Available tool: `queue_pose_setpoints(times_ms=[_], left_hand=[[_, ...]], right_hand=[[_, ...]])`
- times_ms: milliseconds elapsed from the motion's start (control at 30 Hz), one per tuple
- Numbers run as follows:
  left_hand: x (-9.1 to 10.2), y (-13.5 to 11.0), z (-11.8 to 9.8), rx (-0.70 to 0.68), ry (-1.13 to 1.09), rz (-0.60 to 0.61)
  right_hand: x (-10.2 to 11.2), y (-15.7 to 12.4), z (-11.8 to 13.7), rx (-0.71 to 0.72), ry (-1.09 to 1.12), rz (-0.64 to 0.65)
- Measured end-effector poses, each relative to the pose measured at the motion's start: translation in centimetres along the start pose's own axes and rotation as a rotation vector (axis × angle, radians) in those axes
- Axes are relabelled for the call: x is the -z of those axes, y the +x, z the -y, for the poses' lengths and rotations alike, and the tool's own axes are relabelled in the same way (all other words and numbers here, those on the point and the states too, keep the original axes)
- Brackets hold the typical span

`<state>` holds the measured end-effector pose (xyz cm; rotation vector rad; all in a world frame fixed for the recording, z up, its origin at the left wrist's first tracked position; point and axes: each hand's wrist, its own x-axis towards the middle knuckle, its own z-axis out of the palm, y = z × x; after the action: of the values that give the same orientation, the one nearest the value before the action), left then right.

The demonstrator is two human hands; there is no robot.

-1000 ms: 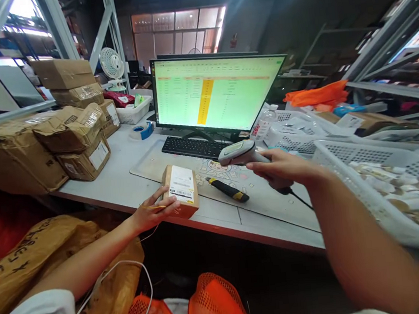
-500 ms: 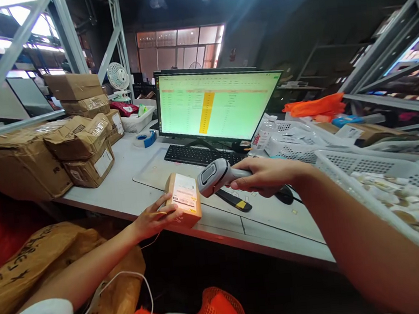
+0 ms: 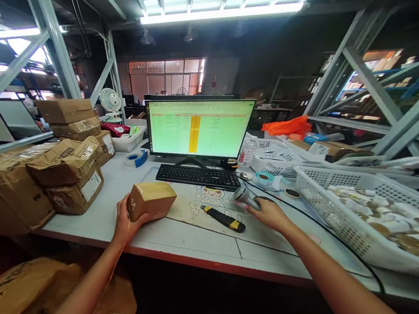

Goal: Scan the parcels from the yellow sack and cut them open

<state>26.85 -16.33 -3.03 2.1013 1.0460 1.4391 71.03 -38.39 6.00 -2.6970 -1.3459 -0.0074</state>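
Observation:
My left hand point(image 3: 126, 223) grips the near left end of a small cardboard box point(image 3: 155, 204), thumb along its front side. The box is tilted at the desk's front edge, and its white label is out of sight. On the right, my right hand point(image 3: 270, 214) is closed around the handle of a grey barcode scanner point(image 3: 246, 199), held low over the desk mat. Between the hands lies a black and yellow utility knife point(image 3: 223, 219). Behind them stand a black keyboard point(image 3: 196, 175) and a monitor point(image 3: 207, 132) with a spreadsheet on its screen.
Cardboard boxes point(image 3: 65, 163) are stacked at the left. A white basket point(image 3: 349, 222) full of small packed items takes up the right side. Rolls of tape point(image 3: 135, 159) and a black cable point(image 3: 323, 225) lie on the desk. Brown sacks point(image 3: 34, 302) sit below left.
My left hand has turned the box so that its label no longer shows, and shifted it left. My right hand has lowered the scanner away from the box towards the desk. The view has tipped upward.

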Motion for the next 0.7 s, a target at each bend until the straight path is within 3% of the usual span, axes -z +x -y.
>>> queue_pose_setpoints(times_ms=[67,200,400,567,700], left_hand=[[0.0,0.4,1.1,-0.021,-0.012,0.080],[0.4,0.1,2.4,-0.222,0.026,0.244],[0.3,-1.3,0.6,-0.466,0.063,0.367],[-0.1,-2.1,-0.1,-0.404,0.029,0.379],[0.0,-2.3,-0.1,-0.347,0.023,0.410]], right_hand=[[-1.6,-0.2,-0.9,-0.031,-0.016,0.002],[-2.8,-1.4,-0.8,-0.052,-0.034,0.010],[-2.4,-2.4,1.2,-0.031,-0.123,0.084],[-1.2,-1.6,1.9,-0.044,-0.173,0.176],[-0.6,-0.5,1.7,-0.040,-0.151,0.142]])
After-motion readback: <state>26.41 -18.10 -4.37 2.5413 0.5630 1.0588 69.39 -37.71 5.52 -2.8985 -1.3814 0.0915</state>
